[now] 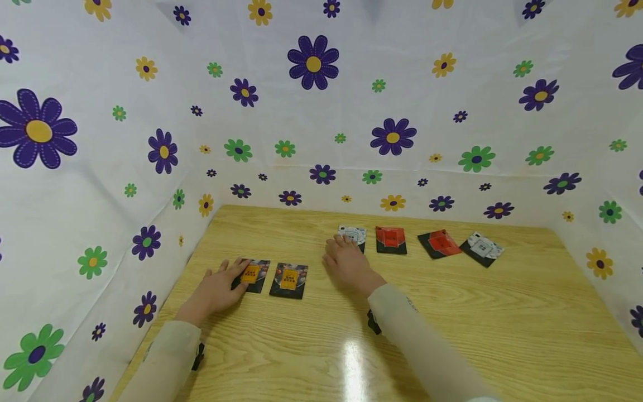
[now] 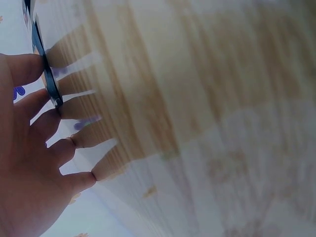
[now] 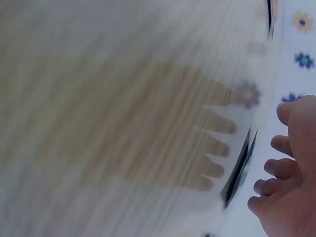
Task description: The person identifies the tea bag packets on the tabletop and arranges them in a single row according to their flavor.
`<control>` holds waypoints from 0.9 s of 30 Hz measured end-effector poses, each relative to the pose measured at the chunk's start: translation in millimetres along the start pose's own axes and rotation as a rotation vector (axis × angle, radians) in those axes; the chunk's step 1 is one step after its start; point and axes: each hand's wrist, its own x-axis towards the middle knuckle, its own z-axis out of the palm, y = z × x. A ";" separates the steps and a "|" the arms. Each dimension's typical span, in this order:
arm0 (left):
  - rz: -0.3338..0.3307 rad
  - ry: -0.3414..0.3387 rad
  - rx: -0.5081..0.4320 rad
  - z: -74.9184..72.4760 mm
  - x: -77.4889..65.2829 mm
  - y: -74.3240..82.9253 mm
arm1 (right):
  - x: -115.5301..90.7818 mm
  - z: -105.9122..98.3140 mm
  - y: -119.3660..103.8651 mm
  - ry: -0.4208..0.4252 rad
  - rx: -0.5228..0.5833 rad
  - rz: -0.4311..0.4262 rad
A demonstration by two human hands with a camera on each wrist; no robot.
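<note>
My left hand [image 1: 219,290] lies spread over the left side of a black packet with an orange label [image 1: 252,274]. In the left wrist view its thumb and fingertips [image 2: 30,69] meet the packet's dark edge [image 2: 49,74]. A matching orange-labelled packet [image 1: 288,280] lies just to the right. My right hand [image 1: 350,265] reaches over the lower left part of a white-and-black packet [image 1: 358,235], partly hiding it. The right wrist view shows its fingers [image 3: 281,169] extended and apart, beside a thin dark packet edge [image 3: 239,170].
Right of my right hand lie a red-and-black packet [image 1: 390,239], a second, tilted one [image 1: 440,244] and another white-and-black packet [image 1: 482,248]. All rest on a wood-grain table [image 1: 452,312]. Flower-patterned white sheets [image 1: 281,123] enclose its back and sides.
</note>
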 end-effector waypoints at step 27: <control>-0.003 0.001 -0.001 1.0 0.9 -0.7 | -6.0 -5.8 47.6 -0.021 -0.064 0.058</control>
